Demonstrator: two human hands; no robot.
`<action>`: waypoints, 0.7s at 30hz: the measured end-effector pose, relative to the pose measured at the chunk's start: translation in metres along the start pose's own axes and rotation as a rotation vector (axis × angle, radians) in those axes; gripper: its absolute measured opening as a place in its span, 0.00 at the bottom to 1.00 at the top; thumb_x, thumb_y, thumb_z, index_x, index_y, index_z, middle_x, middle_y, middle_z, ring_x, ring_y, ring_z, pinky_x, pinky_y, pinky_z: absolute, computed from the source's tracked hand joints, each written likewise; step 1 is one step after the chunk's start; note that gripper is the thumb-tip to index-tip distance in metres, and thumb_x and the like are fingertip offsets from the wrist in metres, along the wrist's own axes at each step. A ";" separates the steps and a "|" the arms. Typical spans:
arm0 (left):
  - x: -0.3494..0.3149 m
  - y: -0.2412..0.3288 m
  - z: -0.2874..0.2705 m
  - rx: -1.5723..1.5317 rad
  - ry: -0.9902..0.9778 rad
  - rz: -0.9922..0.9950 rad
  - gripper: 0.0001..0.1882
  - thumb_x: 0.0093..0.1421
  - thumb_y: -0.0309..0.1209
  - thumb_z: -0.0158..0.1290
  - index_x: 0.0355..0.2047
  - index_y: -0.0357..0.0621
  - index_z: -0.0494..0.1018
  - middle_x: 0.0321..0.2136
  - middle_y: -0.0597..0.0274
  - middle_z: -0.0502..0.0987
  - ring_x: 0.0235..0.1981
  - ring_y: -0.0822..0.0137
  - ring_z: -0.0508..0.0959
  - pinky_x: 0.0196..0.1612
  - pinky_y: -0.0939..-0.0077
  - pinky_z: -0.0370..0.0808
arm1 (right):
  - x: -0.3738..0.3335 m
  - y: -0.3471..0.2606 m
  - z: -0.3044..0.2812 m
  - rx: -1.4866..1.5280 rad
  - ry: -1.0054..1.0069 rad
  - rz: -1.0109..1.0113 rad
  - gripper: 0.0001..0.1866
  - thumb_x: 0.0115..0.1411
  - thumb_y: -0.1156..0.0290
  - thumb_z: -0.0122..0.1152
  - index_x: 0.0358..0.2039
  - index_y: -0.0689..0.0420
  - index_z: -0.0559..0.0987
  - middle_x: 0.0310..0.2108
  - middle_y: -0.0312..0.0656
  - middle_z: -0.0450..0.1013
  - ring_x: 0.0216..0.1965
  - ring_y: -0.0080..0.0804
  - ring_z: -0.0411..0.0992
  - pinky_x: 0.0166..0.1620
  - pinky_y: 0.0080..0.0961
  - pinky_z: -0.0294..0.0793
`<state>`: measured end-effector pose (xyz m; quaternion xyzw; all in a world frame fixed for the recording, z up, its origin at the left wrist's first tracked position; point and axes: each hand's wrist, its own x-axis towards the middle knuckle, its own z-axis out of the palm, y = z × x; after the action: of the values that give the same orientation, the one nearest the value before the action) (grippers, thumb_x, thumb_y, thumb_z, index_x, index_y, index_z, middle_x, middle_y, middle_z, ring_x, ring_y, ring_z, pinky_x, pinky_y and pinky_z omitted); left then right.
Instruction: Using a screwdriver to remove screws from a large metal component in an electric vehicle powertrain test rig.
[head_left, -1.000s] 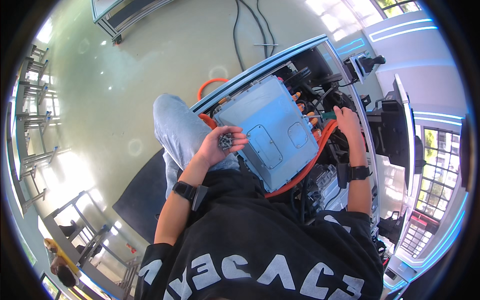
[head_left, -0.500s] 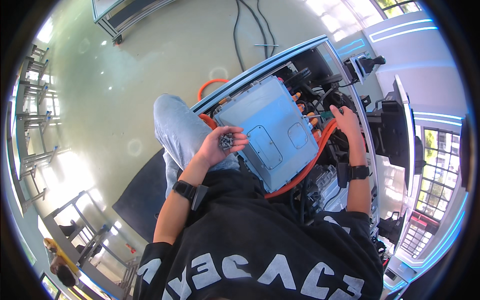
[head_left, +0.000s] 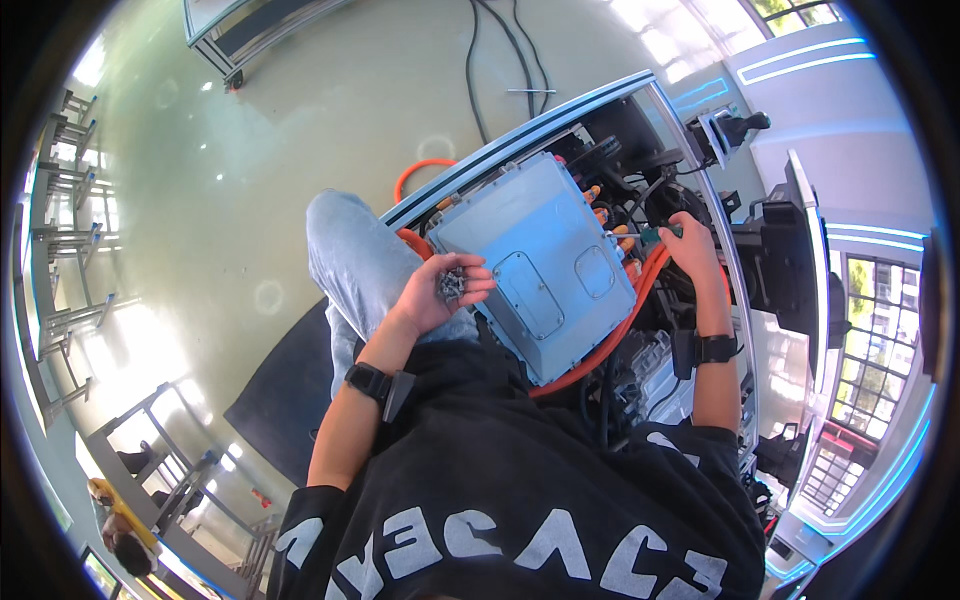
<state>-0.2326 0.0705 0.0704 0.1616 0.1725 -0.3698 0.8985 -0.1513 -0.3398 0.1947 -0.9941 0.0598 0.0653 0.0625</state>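
My left hand [head_left: 432,292] lies palm up and cupped, fingers stretched, over the near-left edge of a large light-blue metal box. Several small dark bolts [head_left: 452,284] rest in a heap on its palm. Beyond the box's right side, my right hand [head_left: 690,243] is closed round a screwdriver [head_left: 655,235] with a green handle. The screwdriver's thin shaft points left toward the box's right flange, among orange connectors [head_left: 601,214]; whether its tip sits on a bolt is too small to tell. Two oval-cornered cover plates are set in the top of the box [head_left: 470,225].
Thick orange cables [head_left: 600,350] run along the box's right side. An aluminium-profile frame [head_left: 520,130] surrounds the box and the machinery. Black cables [head_left: 520,50] lie on the floor beyond. A monitor [head_left: 790,240] stands to the right. Another person [head_left: 125,525] is far off at lower left.
My right hand has shifted slightly, and more of the green screwdriver handle shows now. The left hand with the bolts has hardly moved.
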 end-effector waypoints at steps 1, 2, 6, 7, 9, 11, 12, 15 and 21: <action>0.000 0.000 0.001 0.009 0.002 0.005 0.22 0.65 0.36 0.35 0.47 0.29 0.67 0.40 0.44 0.76 0.44 0.50 0.77 0.48 0.61 0.76 | 0.001 -0.001 0.001 0.000 -0.002 0.003 0.22 0.56 0.52 0.56 0.39 0.60 0.77 0.36 0.55 0.76 0.44 0.53 0.73 0.47 0.40 0.71; 0.000 0.000 0.000 0.011 0.000 0.002 0.22 0.65 0.36 0.35 0.47 0.29 0.67 0.40 0.44 0.76 0.44 0.50 0.77 0.48 0.61 0.76 | 0.007 -0.004 0.002 0.032 -0.054 0.164 0.22 0.57 0.52 0.56 0.40 0.60 0.77 0.38 0.55 0.75 0.44 0.53 0.73 0.47 0.40 0.71; -0.001 0.000 -0.001 -0.009 -0.016 -0.003 0.22 0.65 0.36 0.35 0.47 0.29 0.67 0.40 0.43 0.76 0.44 0.50 0.77 0.48 0.61 0.76 | 0.007 -0.002 0.001 0.058 -0.089 0.198 0.22 0.58 0.53 0.55 0.41 0.61 0.76 0.40 0.56 0.74 0.45 0.53 0.72 0.48 0.39 0.70; -0.001 0.000 0.000 -0.004 -0.011 -0.004 0.22 0.65 0.36 0.35 0.47 0.29 0.67 0.40 0.43 0.76 0.44 0.50 0.77 0.48 0.61 0.76 | 0.006 0.001 0.002 0.058 -0.089 0.196 0.22 0.58 0.53 0.55 0.41 0.61 0.76 0.40 0.56 0.74 0.45 0.53 0.72 0.48 0.39 0.70; -0.001 0.000 -0.001 -0.006 -0.013 0.000 0.22 0.65 0.36 0.35 0.47 0.29 0.67 0.40 0.43 0.76 0.45 0.50 0.77 0.48 0.61 0.76 | 0.003 0.000 0.004 0.081 0.026 -0.068 0.22 0.59 0.54 0.54 0.41 0.61 0.77 0.39 0.56 0.75 0.44 0.54 0.72 0.47 0.39 0.70; -0.001 0.000 -0.002 -0.006 -0.016 0.002 0.22 0.65 0.36 0.35 0.47 0.29 0.67 0.40 0.43 0.76 0.45 0.50 0.77 0.48 0.61 0.76 | 0.006 -0.010 -0.002 0.087 -0.024 0.011 0.20 0.58 0.56 0.55 0.41 0.61 0.77 0.40 0.56 0.75 0.45 0.53 0.72 0.48 0.39 0.70; -0.001 0.000 -0.002 -0.011 -0.013 0.001 0.22 0.65 0.36 0.35 0.47 0.28 0.67 0.40 0.43 0.76 0.44 0.50 0.77 0.48 0.61 0.76 | 0.007 -0.014 -0.005 0.092 -0.073 0.091 0.19 0.57 0.59 0.56 0.42 0.60 0.77 0.40 0.56 0.74 0.45 0.53 0.72 0.48 0.39 0.70; 0.000 -0.001 -0.003 -0.018 -0.015 0.000 0.22 0.65 0.36 0.35 0.46 0.28 0.68 0.40 0.44 0.76 0.44 0.50 0.77 0.47 0.61 0.77 | 0.015 0.003 -0.003 0.081 -0.167 0.076 0.18 0.57 0.62 0.56 0.43 0.59 0.77 0.41 0.55 0.74 0.45 0.52 0.72 0.48 0.39 0.70; 0.000 -0.001 -0.004 -0.020 -0.027 0.011 0.21 0.66 0.36 0.35 0.46 0.28 0.68 0.40 0.44 0.76 0.44 0.50 0.78 0.46 0.61 0.78 | 0.011 0.006 0.005 -0.016 0.065 -0.106 0.16 0.57 0.68 0.56 0.45 0.57 0.77 0.42 0.53 0.73 0.46 0.50 0.71 0.49 0.39 0.70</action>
<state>-0.2344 0.0713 0.0662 0.1485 0.1634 -0.3650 0.9044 -0.1417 -0.3460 0.1872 -0.9979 0.0085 0.0303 0.0558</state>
